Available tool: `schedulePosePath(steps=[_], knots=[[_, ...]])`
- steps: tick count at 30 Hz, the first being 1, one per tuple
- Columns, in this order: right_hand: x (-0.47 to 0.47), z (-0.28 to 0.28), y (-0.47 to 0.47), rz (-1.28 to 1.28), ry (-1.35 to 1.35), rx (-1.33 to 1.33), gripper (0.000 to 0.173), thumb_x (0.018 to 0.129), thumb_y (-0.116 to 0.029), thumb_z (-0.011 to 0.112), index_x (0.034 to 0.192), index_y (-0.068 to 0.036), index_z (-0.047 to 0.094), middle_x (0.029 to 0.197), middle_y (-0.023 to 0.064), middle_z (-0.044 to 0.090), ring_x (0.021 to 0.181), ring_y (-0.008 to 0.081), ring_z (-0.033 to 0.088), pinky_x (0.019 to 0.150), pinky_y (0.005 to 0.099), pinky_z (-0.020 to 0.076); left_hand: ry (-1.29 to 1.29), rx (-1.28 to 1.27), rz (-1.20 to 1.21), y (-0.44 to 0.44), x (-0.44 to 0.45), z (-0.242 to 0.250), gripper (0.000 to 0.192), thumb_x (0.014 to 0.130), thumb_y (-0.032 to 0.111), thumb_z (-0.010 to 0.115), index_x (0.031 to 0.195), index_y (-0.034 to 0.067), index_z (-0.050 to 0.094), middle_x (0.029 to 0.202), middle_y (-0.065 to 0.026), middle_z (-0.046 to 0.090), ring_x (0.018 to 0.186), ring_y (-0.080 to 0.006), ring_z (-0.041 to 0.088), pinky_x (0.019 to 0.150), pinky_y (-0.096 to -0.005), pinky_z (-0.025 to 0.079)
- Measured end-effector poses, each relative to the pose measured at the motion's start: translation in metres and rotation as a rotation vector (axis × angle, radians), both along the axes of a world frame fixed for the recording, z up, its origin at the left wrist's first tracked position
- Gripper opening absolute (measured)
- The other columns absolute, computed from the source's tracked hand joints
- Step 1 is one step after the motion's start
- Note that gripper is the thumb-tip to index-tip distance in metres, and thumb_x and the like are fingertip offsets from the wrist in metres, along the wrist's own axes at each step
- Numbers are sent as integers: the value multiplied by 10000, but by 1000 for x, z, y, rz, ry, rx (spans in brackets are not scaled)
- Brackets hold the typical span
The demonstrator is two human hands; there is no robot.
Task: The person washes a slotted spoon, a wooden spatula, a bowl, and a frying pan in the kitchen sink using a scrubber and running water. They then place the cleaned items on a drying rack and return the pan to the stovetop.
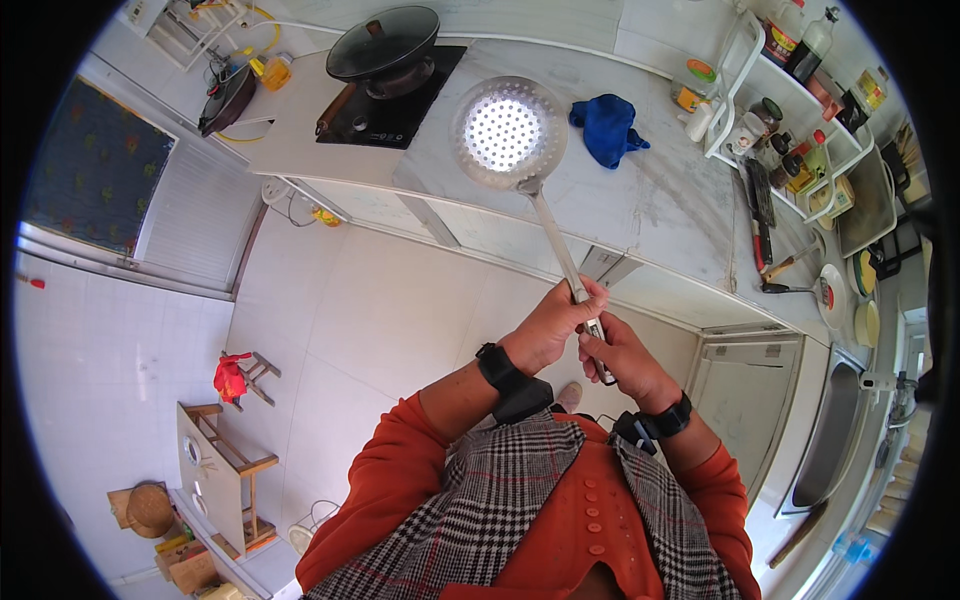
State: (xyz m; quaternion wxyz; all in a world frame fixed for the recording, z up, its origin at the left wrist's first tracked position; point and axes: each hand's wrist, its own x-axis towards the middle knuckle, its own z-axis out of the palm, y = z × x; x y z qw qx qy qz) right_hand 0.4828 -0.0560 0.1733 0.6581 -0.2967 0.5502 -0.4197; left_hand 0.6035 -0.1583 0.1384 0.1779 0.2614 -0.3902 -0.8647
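Note:
Both my hands hold the handle of a stainless-steel perforated skimmer (508,135) in front of my body. My left hand (551,319) grips the middle of the handle, its thumb along the metal. Lower down, my right hand (619,352) is closed round the handle's end. The round, holed head of the skimmer points away from me, over the marble worktop (652,199). Just right of the head lies a crumpled blue cloth (607,129). A wok with a glass lid (382,45) stands on the black induction hob (367,116) at the upper left.
A white rack (739,82) with bottles and jars stands at the worktop's right. Near it lie a red-handled utensil (761,244), a ladle (829,296) and a sink (829,435). A wooden-legged table (217,480) and a stool with a red bag (231,377) are lower left.

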Motion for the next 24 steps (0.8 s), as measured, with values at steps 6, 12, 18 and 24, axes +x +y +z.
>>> schedulePosePath(steps=[6,12,18,24], knots=[[81,11,-40,-135,97,-63,130,948,-171,546,940,-52,495,615,-25,476,464,61,437,421,223,342,36,-174,48,-55,76,16,282,930,258,596,1125,59,554,1059,-43,575,990,-121,509,882,-294,407],[149,14,-73,-226,144,-58,147,949,-170,569,908,-46,501,588,-45,436,464,40,401,420,215,328,-122,-256,439,-171,169,50,372,944,326,562,1215,71,550,1107,-49,596,1090,-159,514,939,-336,361],[173,17,-83,-304,194,-97,147,951,-187,563,915,-57,506,626,-47,434,484,40,415,434,207,329,-42,-207,458,-205,164,74,281,895,291,633,1085,84,618,1035,-7,614,1008,-121,530,926,-345,326],[170,12,-70,-466,251,-100,134,921,-149,606,945,-39,534,608,-60,440,509,26,391,458,208,336,-31,-163,405,-203,123,79,159,871,210,634,978,92,629,945,10,620,948,-94,519,879,-312,329]])
